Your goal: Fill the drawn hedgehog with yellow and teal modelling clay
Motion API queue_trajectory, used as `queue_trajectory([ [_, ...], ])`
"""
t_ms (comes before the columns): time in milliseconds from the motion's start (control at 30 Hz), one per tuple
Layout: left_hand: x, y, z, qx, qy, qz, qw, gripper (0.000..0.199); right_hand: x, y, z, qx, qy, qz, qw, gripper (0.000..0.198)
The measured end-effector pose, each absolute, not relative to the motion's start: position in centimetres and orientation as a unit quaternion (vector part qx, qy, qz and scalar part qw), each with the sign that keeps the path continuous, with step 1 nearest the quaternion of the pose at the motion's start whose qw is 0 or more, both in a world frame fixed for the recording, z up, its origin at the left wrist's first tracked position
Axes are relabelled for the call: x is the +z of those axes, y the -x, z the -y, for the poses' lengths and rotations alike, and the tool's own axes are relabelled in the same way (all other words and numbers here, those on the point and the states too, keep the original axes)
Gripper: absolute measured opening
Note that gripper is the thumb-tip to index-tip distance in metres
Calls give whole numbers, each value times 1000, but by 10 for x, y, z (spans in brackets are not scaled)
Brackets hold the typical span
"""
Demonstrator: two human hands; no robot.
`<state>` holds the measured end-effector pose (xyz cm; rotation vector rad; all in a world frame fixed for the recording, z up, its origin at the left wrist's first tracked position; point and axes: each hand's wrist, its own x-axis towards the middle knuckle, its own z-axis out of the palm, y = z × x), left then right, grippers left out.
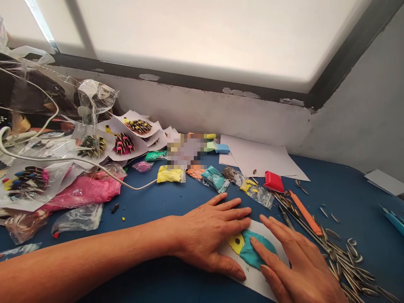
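Several white sheets bearing seed-studded figures [124,144] crowd the left of the frame, some under clear plastic, the group perhaps pushed aside to leave working room. Just below them lies a pink bundle [86,191] in plastic, and a white cable [113,172] curves past it towards a yellow packet [169,174] near the centre. A pixelated patch beside that packet hides whatever is there. Lower centre, the left hand [210,235] lies flat, fingers spread and grasping nothing, over the left part of a white card [257,283], probably to keep it from sliding. A teal packet [215,178] rests above that hand. On the card, at lower right of centre, a yellow patch [239,249] with a dark dot adjoins a larger teal patch [249,254]; thin drawn lines show below. From the lower right comes the right hand [299,261], its fingers extended and unclenched, one fingertip resting on the teal, seemingly to press or smooth it. A red packet [274,182] sits above this hand. Farther right, an orange strip [304,212] lies among loose striped seeds [344,261] scattered over the blue surface [356,198], apparently within easy reach.
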<state>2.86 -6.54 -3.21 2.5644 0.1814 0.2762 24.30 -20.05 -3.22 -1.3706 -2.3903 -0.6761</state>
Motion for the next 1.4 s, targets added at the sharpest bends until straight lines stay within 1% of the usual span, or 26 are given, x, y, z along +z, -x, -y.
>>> queue_trajectory([
  [167, -31, -29, 65, 101, -953, -65, 280, 83, -31, -241, 200, -242, 486, 827, 147, 30],
  [367, -31, -28, 65, 101, -952, -65, 280, 84, -33, -239, 201, -210, 512, 820, 147, 35],
  [633, -32, -29, 66, 108, -952, -63, 279, 84, -30, -229, 191, -288, 499, 809, 118, 36],
  [867, -32, -28, 65, 111, -952, -68, 276, 86, -30, -230, 195, -292, 485, 817, 110, 37],
  [1033, -32, -28, 65, 107, -957, -72, 260, 90, -31, -235, 198, -321, 522, 785, 95, 47],
  [1200, -29, -28, 65, 92, -961, -71, 253, 90, -30, -237, 203, -326, 477, 813, 72, 49],
  [1300, -27, -28, 65, 89, -960, -61, 260, 83, -30, -237, 204, -324, 469, 819, 72, 47],
  [1400, -28, -28, 65, 90, -957, -57, 270, 82, -29, -237, 202, -321, 478, 813, 83, 42],
])
